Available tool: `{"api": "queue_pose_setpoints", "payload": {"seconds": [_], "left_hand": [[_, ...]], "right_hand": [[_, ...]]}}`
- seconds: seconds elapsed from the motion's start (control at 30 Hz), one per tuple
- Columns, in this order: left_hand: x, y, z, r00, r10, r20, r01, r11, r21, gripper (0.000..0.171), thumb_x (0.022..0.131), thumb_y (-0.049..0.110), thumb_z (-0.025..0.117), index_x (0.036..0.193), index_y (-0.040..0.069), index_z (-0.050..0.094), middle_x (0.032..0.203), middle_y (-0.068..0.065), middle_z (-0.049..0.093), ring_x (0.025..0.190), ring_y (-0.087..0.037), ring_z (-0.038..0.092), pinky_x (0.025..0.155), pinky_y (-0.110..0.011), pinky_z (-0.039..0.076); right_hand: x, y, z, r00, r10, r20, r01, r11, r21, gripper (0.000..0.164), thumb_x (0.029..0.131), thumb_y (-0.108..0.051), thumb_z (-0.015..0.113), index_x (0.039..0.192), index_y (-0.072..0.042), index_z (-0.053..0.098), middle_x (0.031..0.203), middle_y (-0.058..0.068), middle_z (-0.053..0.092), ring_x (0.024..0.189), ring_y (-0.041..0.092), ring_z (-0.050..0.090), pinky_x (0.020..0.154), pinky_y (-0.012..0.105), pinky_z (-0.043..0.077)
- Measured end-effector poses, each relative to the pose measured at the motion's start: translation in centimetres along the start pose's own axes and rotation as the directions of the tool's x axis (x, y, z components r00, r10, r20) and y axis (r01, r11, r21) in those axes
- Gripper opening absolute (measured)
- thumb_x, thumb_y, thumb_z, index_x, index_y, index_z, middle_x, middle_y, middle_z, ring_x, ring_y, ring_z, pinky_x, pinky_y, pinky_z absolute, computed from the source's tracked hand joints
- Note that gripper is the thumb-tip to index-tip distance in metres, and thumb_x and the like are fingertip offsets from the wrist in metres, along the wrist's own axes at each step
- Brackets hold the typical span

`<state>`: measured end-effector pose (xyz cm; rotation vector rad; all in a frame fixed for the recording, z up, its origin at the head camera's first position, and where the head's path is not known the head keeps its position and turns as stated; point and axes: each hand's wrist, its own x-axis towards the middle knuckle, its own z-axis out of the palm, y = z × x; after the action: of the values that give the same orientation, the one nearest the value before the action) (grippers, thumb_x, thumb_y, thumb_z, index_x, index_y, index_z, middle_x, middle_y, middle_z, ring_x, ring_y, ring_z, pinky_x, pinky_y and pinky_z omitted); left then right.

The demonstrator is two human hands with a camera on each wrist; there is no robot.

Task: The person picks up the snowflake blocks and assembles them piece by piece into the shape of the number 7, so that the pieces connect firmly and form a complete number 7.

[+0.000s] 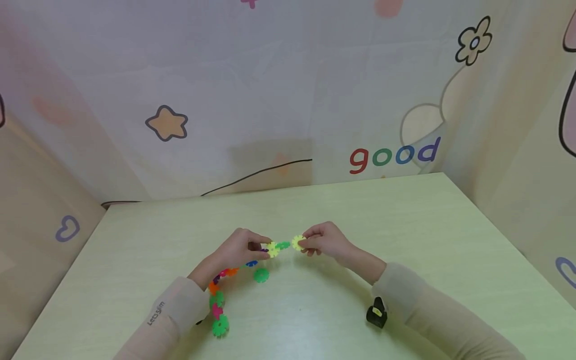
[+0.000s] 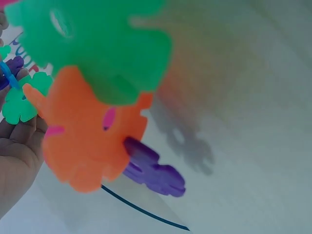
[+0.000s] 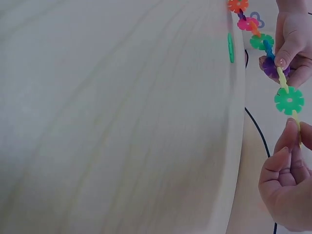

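Observation:
My left hand pinches a chain of colourful notched plastic discs near its end. Under its thumb is a purple disc, joined to a yellow disc and then a green disc. Between thumb and fingers, my right hand pinches another yellow disc close to that green one; whether the two are slotted together I cannot tell. The rest of the chain trails down beside the left forearm, with an orange disc large in the left wrist view, ending in a green disc.
A loose green disc lies on the pale table inside the chain's curve. Near the right sleeve sits a small black object with a yellow mark. Printed curtains hang behind and at both sides.

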<state>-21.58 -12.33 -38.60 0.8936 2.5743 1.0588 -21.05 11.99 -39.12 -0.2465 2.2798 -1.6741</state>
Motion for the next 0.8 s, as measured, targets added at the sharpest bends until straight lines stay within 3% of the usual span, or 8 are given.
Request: {"api": "queue_pose_setpoints", "payload": {"seconds": [0.53, 0.8], "left_hand": [[-0.11, -0.04, 0.11, 0.998, 0.061, 0.015, -0.061, 0.998, 0.011, 0.033, 0.082, 0.012, 0.068, 0.110, -0.004, 0.064, 0.073, 0.004, 0.062, 0.059, -0.009, 0.049, 0.054, -0.022, 0.046], [-0.06, -0.05, 0.22, 0.999, 0.047, 0.015, -0.047, 0.999, 0.009, 0.034, 0.081, 0.013, 0.068, 0.111, -0.004, 0.063, 0.074, 0.003, 0.062, 0.059, -0.009, 0.050, 0.054, -0.022, 0.046]], "right_hand": [[0.36, -0.64, 0.49, 0.998, -0.054, -0.014, 0.053, 0.996, -0.074, 0.017, 0.081, -0.004, 0.065, 0.093, 0.008, 0.065, 0.069, 0.009, 0.066, 0.056, 0.012, 0.057, 0.056, 0.029, 0.048], [0.46, -0.57, 0.54, 0.998, -0.057, -0.024, 0.054, 0.995, -0.081, 0.019, 0.082, -0.004, 0.065, 0.095, 0.009, 0.065, 0.071, 0.010, 0.066, 0.058, 0.014, 0.058, 0.058, 0.033, 0.050]]}}
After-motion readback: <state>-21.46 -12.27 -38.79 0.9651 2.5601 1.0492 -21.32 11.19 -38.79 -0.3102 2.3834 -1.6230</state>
